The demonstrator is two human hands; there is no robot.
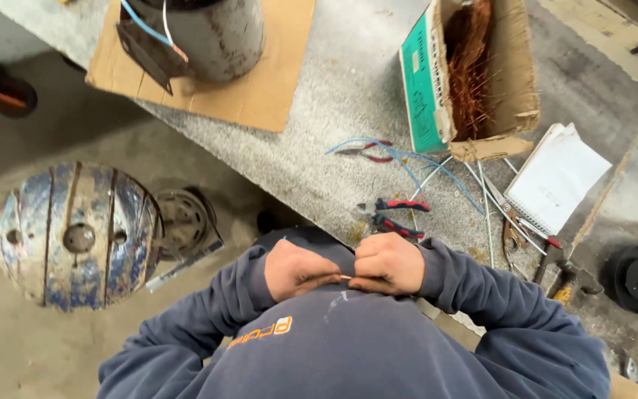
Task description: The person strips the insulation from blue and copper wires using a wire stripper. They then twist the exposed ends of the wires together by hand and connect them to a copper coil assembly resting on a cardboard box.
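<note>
Both hands are drawn in close against my chest, knuckles nearly touching: my left hand (298,268) and my right hand (387,264) are each curled tight, pinching between them something thin that I cannot make out. Just beyond my right hand, on the desk (319,140), lie red-handled pliers (399,216). Farther out are loose blue wires (407,159), a spiral notebook (559,177) and a cardboard box of copper wire (474,70). Out past my left hand, a worn blue spool (75,235) sits on the floor.
</note>
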